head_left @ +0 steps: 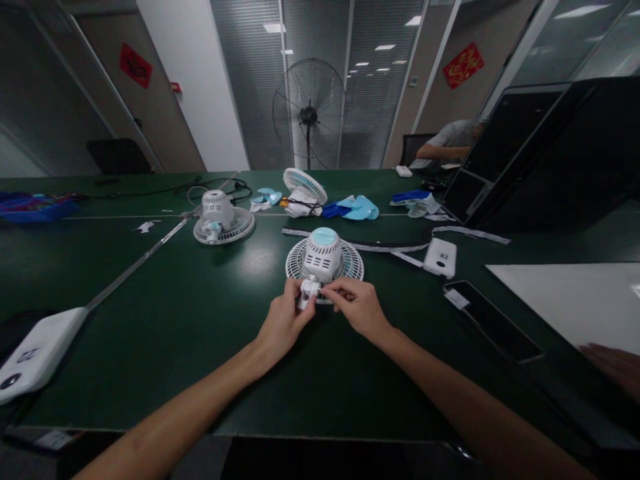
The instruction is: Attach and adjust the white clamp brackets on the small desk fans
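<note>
A small white fan (pixel 324 257) lies grille down on the green table in front of me, its rounded motor housing with a light blue cap facing up. My left hand (pixel 285 320) grips the white neck joint (pixel 311 287) at the fan's near side between thumb and fingers. At the right side of that joint, my right hand (pixel 357 303) is closed in a pinch. Whatever lies between its fingertips is too small to make out. Both hands hide part of the grille's near edge.
Another white fan (pixel 217 217) lies grille down at the left; a third (pixel 303 193) leans further back. Light blue blades (pixel 361 208), gloves (pixel 423 202), a phone (pixel 493 320) and white power banks (pixel 440 258) lie around. A black case (pixel 545 153) stands right. Another person's hand (pixel 613 363) rests far right.
</note>
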The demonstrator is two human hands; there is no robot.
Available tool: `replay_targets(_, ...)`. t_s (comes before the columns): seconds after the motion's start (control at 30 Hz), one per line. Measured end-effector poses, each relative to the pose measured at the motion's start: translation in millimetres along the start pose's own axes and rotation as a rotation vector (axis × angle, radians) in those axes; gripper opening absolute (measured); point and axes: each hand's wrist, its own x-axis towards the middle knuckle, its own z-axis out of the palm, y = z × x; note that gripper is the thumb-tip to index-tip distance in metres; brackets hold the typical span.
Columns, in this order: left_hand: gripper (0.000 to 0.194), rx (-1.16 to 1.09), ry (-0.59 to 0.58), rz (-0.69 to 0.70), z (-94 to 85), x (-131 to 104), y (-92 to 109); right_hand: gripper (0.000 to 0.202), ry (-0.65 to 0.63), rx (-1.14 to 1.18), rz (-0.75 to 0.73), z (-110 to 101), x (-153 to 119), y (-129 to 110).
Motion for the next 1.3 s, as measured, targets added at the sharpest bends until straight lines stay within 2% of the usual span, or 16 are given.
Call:
replay_targets(0.1, 0.027, 0.016, -0.003, -0.007, -0.6, 0.3, 0.7, 0.034, -0.094, 0.215, 0.259, 3.8, 2.5, 3.5)
replay_targets(0.17, 0.027, 0.013, -0.006, -0.006, -0.8, 0.5, 0.8, 0.033, -0.116, 0.228, 0.284, 1.6, 2.6, 4.4)
replay_targets(0.27, 0.026, -0.001, -0.013, 0.003, -1.1, 0.6, 1.2, 0.025, -0.045, 0.019, 0.029, -7.6, 0.6, 3.1)
replay_targets(0.33, 0.026, 0.001, -0.017, -0.001, -1.6, 0.4, 1.9, 0.023, -0.06, -0.151, -0.199, -13.8, -0.4, 2.0)
replay_targets(0.4, 0.027, 0.007, -0.015, -0.009, -1.8, 0.3, 2.7, 0.021, -0.081, -0.263, -0.35, -17.2, 0.1, 1.8)
replay_targets(0.53, 0.026, 0.003, -0.004, -0.012, -1.5, 0.3, 3.2, 0.019, -0.052, -0.347, -0.443, -17.1, 3.7, 0.9)
replay_targets(0.77, 0.027, -0.008, -0.023, -0.024, -0.4, 0.3, 1.9, 0.027, -0.177, -0.431, -0.489, -26.4, 6.0, -2.8)
replay_targets(0.83, 0.027, -0.008, -0.02, -0.029, -0.4, 0.0, 2.7, 0.022, -0.161, -0.4, -0.452, -24.1, 5.9, -2.1)
replay_targets(0.9, 0.028, -0.005, -0.015, -0.035, -0.9, -0.3, 3.8, 0.019, -0.13, -0.306, -0.342, -16.2, 5.8, -0.9)
replay_targets(1.0, 0.028, -0.005, -0.024, -0.048, -2.4, -0.6, 5.5, 0.031, -0.117, -0.036, -0.004, 0.3, 5.3, 1.0)
replay_targets(1.03, 0.029, -0.005, -0.026, -0.054, -2.8, -0.6, 5.9, 0.039, -0.161, 0.063, 0.116, 4.5, 4.9, 1.5)
replay_targets(1.1, 0.029, -0.005, -0.027, -0.06, -3.3, -0.6, 6.2, 0.045, -0.205, 0.157, 0.231, 7.7, 3.6, 1.7)
replay_targets(1.17, 0.029, -0.003, -0.019, -0.056, -3.4, -0.6, 6.0, 0.036, -0.154, 0.094, 0.17, 3.1, 2.1, 0.5)
replay_targets(1.2, 0.029, -0.002, -0.018, -0.05, -3.3, -0.6, 5.8, 0.029, -0.079, 0.016, 0.081, -1.5, 1.5, -0.7)
replay_targets(1.23, 0.029, -0.003, -0.018, -0.041, -3.3, -0.6, 5.6, 0.032, -0.037, -0.082, -0.036, -6.7, 1.0, -2.0)
replay_targets(1.3, 0.028, -0.003, -0.018, -0.024, -3.1, -0.6, 5.5, 0.028, -0.127, -0.229, -0.252, -16.3, 0.9, -4.4)
